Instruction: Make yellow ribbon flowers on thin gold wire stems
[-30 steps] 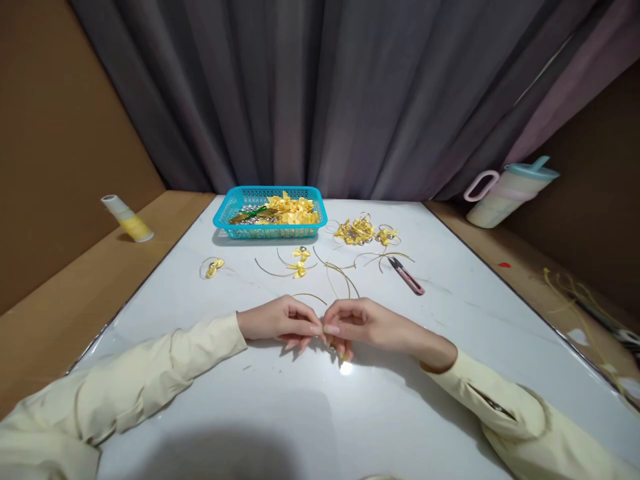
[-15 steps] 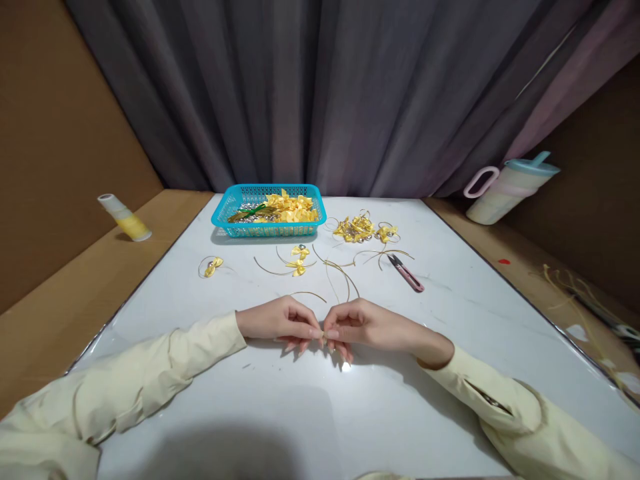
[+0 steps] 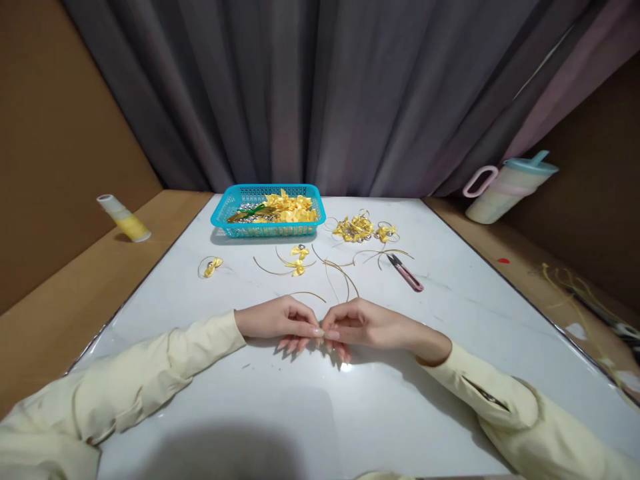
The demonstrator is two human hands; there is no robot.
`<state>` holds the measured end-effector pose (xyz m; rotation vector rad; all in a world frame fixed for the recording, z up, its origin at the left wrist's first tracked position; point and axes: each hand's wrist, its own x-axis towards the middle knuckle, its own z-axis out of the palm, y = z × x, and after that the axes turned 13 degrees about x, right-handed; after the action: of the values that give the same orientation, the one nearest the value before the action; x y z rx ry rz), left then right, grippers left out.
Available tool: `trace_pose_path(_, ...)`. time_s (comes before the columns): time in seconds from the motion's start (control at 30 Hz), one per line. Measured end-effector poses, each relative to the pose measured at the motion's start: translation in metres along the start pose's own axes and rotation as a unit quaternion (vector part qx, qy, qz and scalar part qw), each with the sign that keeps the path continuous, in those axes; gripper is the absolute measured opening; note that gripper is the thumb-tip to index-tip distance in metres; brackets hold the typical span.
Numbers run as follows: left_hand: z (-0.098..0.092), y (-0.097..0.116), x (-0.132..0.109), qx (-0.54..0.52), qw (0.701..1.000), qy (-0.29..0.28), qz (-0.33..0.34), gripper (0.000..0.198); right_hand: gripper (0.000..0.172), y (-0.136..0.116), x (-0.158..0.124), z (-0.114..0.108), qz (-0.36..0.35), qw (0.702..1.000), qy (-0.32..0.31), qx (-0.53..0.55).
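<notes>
My left hand (image 3: 290, 321) and my right hand (image 3: 361, 325) meet over the white tabletop (image 3: 280, 407), thumbs and forefingers pinched together tip to tip. Whatever lies between the fingertips is too small and too hidden to make out. Just beyond the hands lie thin gold-brown cords (image 3: 345, 279), one of them curving close behind the left fingers. Farther back are two yellow ribbon bows (image 3: 299, 268) with a silvery piece, beside more cord. Another bow with a cord loop (image 3: 213, 267) rests to the left.
A blue basket (image 3: 273, 233) at the back holds yellow bows and silvery pieces. Right of it sits a pile of corded bows (image 3: 355, 229). Pink-handled thread snips (image 3: 406, 273) lie front of that. A tumbler (image 3: 503, 190) and a yellow-white spool (image 3: 125, 219) stand at the sides.
Both hands stay pinched together in nearly the same place. The fingertips have shifted slightly, the left thumb now nearer the right one. Nothing else on the table has moved.
</notes>
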<state>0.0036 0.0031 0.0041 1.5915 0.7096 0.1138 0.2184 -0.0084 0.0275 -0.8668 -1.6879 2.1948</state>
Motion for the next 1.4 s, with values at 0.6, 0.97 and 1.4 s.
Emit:
trace_pose_path(0.6,0.0007,0.0020,0.0002,0.009,1.000,-0.017,-0.001,0.033,0.027,0.0036,0.0017,-0.0020,0.003,1.000,-0.018,0.001)
trace_pose_path(0.97,0.0011,0.0021,-0.0007,0.015,1.000,-0.026,-0.002,0.032,0.021,0.0002,0.0015,-0.0005,0.011,1.000,-0.021,-0.016)
trace_pose_path(1.4,0.0001,0.0007,0.0002,-0.023,0.998,-0.054,0.030,0.028,0.025,-0.0010,0.0012,0.0006,0.016,1.000,-0.022,-0.004)
